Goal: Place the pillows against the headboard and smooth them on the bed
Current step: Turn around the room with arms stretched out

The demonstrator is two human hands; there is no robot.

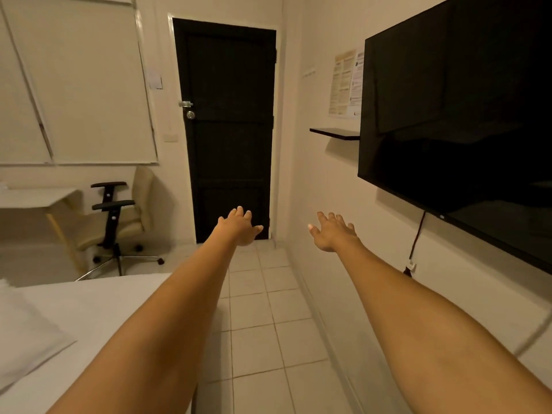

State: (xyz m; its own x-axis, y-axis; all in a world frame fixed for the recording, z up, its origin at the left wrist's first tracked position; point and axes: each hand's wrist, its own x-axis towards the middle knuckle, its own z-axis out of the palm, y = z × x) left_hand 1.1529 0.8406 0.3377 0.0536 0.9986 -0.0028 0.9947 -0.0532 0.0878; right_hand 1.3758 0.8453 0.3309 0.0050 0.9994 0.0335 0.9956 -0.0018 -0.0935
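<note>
Both my arms reach straight out over the tiled floor toward a black door. My left hand (240, 227) and my right hand (333, 231) are spread, palms down, fingers apart, holding nothing. A white pillow (25, 336) lies at the lower left on the white bed (98, 297), well to the left of my left arm and touching neither hand. The headboard is out of view.
A black door (230, 130) stands ahead. A large black TV (466, 124) hangs on the right wall, with a small shelf (336, 133) beside it and a cable below. An office chair (119, 222) and a desk (33, 197) stand at the left.
</note>
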